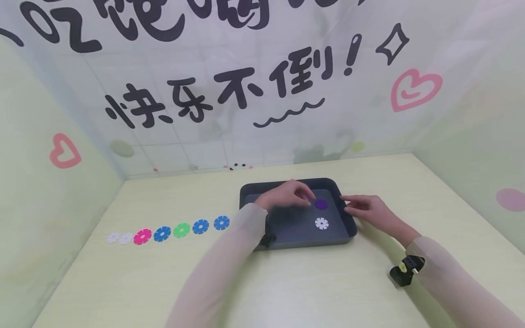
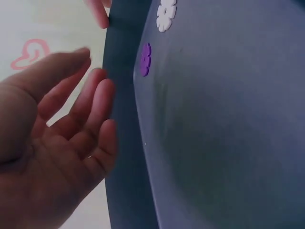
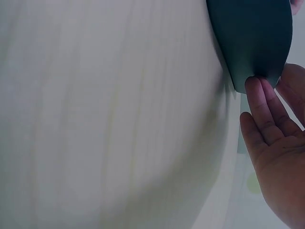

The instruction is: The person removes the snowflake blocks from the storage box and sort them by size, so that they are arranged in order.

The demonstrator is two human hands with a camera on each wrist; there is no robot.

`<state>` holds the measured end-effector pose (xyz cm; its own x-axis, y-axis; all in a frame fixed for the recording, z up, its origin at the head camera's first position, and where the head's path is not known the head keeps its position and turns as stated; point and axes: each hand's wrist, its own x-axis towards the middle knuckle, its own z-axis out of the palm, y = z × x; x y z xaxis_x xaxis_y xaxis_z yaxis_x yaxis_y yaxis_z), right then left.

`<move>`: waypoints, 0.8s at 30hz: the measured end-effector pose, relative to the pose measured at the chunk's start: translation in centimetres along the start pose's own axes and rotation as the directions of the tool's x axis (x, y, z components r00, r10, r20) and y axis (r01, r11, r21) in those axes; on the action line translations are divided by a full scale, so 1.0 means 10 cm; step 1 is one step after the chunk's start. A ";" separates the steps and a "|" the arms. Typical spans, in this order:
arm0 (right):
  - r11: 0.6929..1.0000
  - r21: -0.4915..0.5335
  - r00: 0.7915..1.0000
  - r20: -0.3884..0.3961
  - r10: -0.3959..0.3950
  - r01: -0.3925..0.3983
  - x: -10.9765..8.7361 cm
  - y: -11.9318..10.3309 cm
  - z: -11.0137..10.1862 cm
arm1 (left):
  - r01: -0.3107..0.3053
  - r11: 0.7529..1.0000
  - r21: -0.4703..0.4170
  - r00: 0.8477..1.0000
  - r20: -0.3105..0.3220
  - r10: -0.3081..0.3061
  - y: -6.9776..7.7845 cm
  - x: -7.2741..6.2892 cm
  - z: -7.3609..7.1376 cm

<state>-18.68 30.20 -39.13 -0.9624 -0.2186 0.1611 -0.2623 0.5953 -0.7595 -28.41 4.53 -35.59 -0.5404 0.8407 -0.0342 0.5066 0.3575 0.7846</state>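
A dark grey tray (image 1: 295, 232) stands on the table. Inside it, toward the right end, lie a purple snowflake disc (image 1: 321, 204) and a white snowflake disc (image 1: 321, 223). My left hand (image 1: 285, 195) hovers over the tray with fingers loosely bent and nothing between them, its fingertips just left of the purple disc. In the left wrist view, thumb and fingers stand apart in that hand (image 2: 62, 129). At the tray's right wall is my right hand (image 1: 369, 210); in the right wrist view its nearly straight fingertips (image 3: 257, 88) touch the tray's outer side (image 3: 252, 43).
Left of the tray a row of snowflake discs runs along the table (image 1: 123, 282): two white ones at the far left, then a pink disc (image 1: 142, 237), a blue disc (image 1: 162, 234), a green disc (image 1: 182, 230) and two more blue. A printed curtain (image 1: 197, 150) closes the back.
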 end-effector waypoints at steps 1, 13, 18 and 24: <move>1.000 -0.003 1.000 0.000 -0.002 0.002 0.00 0.00 0.00 | 0.001 1.000 0.006 1.000 0.028 -0.001 0.00 0.03 0.01; 1.000 0.000 1.000 0.009 0.017 -0.017 0.01 0.03 -0.02 | 0.053 0.996 -0.077 0.968 0.247 -0.033 -0.07 0.37 0.14; 1.000 0.019 1.000 0.011 0.007 -0.007 0.02 0.04 0.00 | 0.066 0.996 -0.059 0.966 0.254 -0.049 -0.16 0.45 0.22; 1.000 0.011 1.000 0.004 0.007 -0.007 0.02 0.05 0.00 | 0.078 0.996 -0.031 0.962 0.263 -0.067 -0.17 0.46 0.25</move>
<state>-19.01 30.45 -39.43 -0.9640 -0.2177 0.1530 -0.2547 0.5884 -0.7674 -30.13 8.82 -38.59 -0.3776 0.8919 -0.2487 0.4418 0.4096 0.7982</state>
